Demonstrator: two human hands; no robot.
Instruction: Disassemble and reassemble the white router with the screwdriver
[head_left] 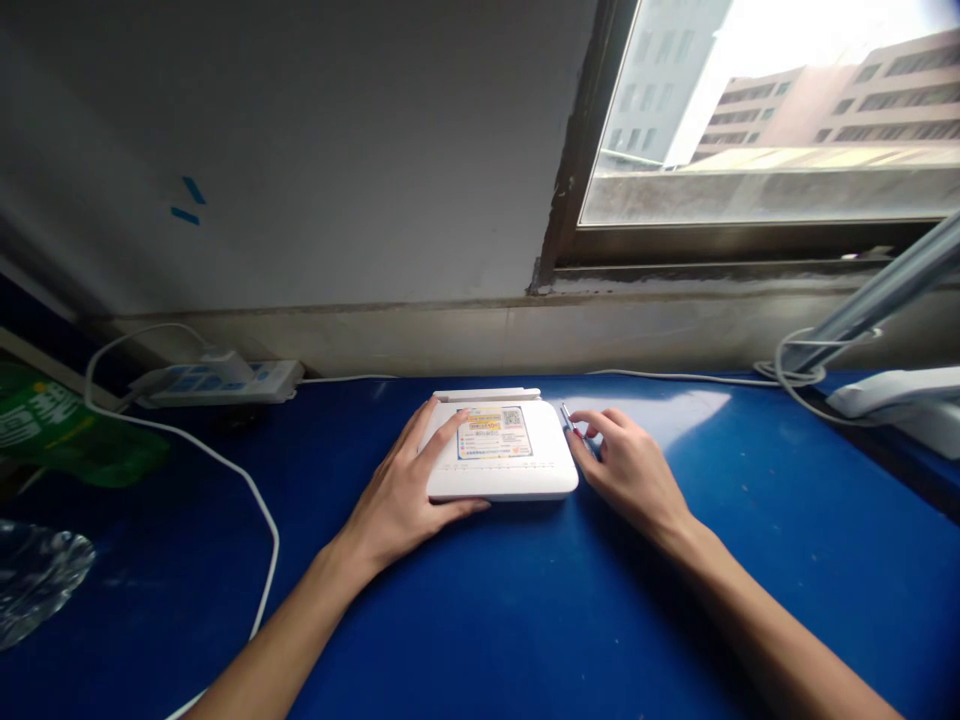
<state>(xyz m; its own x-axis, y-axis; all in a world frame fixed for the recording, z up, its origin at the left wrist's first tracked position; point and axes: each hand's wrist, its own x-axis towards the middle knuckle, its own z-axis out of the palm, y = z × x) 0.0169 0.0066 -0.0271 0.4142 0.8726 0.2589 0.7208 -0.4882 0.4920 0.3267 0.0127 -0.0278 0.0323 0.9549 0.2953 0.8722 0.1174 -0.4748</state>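
Note:
A white router-like box (442, 485) lies flat on the blue table (480, 620), with a printed label (495, 433) on its top and a white bar along its far edge. My left hand (409, 485) grips the box's left side, fingers spread over the top and the thumb along the near edge. Just off the box's right side, my right hand (626, 465) pinches a small slim silvery object (566, 414) between thumb and fingers. Part of that object is hidden by the fingertips.
At the left are a power strip (281, 381) with a plug, a green bottle (75, 430), clear crumpled plastic (37, 575) and a white cable (259, 500). A metal pole (862, 295) with wound cable and a white object (907, 392) stand right, below the window.

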